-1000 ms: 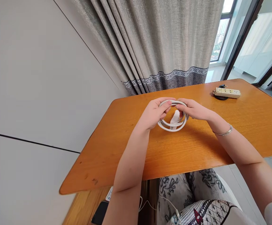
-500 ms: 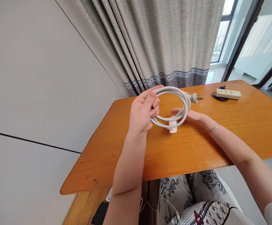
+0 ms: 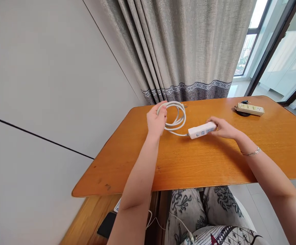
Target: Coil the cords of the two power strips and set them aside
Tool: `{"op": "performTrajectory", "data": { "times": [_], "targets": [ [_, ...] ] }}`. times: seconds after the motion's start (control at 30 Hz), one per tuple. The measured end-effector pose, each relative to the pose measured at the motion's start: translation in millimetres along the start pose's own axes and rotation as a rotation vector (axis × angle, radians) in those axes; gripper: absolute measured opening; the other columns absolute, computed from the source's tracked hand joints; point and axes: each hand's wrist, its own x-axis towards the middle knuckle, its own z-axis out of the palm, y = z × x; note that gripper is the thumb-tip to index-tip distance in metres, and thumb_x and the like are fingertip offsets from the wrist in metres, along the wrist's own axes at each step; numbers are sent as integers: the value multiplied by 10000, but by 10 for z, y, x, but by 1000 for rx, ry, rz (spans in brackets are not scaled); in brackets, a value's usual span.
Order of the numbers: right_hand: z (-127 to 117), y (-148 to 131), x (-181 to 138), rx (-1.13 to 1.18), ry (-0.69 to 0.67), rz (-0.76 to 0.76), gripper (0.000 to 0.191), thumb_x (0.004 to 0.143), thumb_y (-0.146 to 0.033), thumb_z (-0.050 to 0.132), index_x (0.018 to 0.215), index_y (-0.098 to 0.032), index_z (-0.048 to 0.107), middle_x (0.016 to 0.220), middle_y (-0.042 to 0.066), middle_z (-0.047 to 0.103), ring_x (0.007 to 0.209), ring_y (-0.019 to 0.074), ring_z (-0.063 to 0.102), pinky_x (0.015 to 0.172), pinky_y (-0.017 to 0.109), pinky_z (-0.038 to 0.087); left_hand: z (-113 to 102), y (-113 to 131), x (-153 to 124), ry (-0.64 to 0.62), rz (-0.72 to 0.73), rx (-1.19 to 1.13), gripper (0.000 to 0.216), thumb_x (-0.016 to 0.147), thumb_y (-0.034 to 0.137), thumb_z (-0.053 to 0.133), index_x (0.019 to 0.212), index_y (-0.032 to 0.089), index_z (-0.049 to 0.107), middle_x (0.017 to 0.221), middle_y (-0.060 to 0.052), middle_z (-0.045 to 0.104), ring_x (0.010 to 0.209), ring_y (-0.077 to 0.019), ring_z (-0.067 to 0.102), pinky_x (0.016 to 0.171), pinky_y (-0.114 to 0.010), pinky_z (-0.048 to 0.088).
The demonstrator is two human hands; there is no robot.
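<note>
White plastic is casing the power strip point(image 3: 202, 130) over the worktop point(image 3: 188, 170); the right hand point(image 3: 222, 128) is gripping its outer end, three o'clock from the left hand point(image 3: 156, 121), clasping the springy-looking coiled cable point(image 3: 183, 119). I'm guessing the strip's light, rigid, best held endwise.
</note>
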Motion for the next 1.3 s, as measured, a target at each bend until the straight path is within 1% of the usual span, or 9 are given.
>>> {"op": "performTrajectory", "data": {
  "times": [0.13, 0.3, 0.47, 0.6, 0.77, 0.97, 1.07, 1.17, 1.3],
  "targets": [
    [-150, -249, 53, 366, 217, -91, 556, 680, -375, 864, 1095, -268, 510, 1020, 13, 650, 895, 172, 628, 792, 301, 528, 62, -269, -167, -55, -159, 44, 236, 835, 302, 763, 994, 140, 701, 530, 94, 460, 400, -32, 323, 414, -172, 228],
    [107, -430, 286, 588, 272, -118, 577, 762, -466, 800, 1232, -275, 524, 1182, 64, 695, 1118, 212, 641, 946, 352, 533, 250, -286, -413, -296, -452, -116, 184, 865, 290, 736, 864, 133, 640, 545, 91, 430, 374, -3, 270, 392, -137, 167],
    [391, -254, 269, 542, 69, 62, 567, 897, -543, 625, 1342, -197, 567, 1219, 101, 698, 1082, 225, 646, 956, 394, 555, 268, -384, -472, -407, -690, -166, 326, 866, 295, 751, 703, 149, 510, 556, 74, 449, 355, 17, 257, 358, -110, 161],
    [436, -153, 178, 477, -144, 96, 666, 906, -509, 651, 1469, -199, 477, 1311, 113, 648, 1118, 229, 635, 935, 379, 582, 233, -507, -435, -431, -788, -151, 331, 880, 292, 745, 701, 140, 512, 553, 68, 462, 345, 26, 268, 346, -96, 154],
    [453, -132, 166, 453, -257, 34, 709, 898, -502, 673, 1512, -238, 434, 1435, 103, 579, 1291, 243, 566, 1096, 409, 511, 251, -552, -431, -379, -869, -81, 447, 887, 432, 737, 641, 144, 499, 510, 47, 457, 338, 14, 279, 333, -100, 159],
    [621, -156, 168, 550, -320, 37, 570, 891, -477, 690, 1370, -193, 565, 1301, 116, 682, 1150, 227, 658, 1005, 405, 573, 205, -680, -377, -310, -918, -96, 499, 987, 582, 514, 756, 148, 599, 481, 25, 482, 301, -26, 284, 312, -142, 151],
    [697, -127, 183, 574, -215, 98, 510, 869, -477, 714, 1274, -181, 623, 1233, 115, 719, 1111, 234, 683, 986, 419, 582, 168, -757, -324, -238, -841, -168, 481, 1035, 534, 422, 915, 138, 667, 597, -26, 613, 385, -76, 473, 364, -168, 324],
    [735, -47, 221, 612, 2, 207, 472, 832, -478, 749, 1180, -174, 652, 1201, 117, 735, 1090, 240, 693, 995, 431, 577, 193, -811, -321, -202, -838, -284, 447, 1045, 482, 415, 973, 132, 683, 719, -70, 704, 548, -134, 629, 562, -234, 520],
    [717, 34, 264, 776, 228, 303, 464, 840, -513, 737, 1158, -188, 649, 1145, 111, 758, 1052, 244, 710, 994, 455, 582, 291, -882, -407, -211, -906, -403, 503, 1072, 463, 333, 921, 140, 687, 751, -81, 720, 642, -158, 677, 661, -273, 554]
  ]
}}
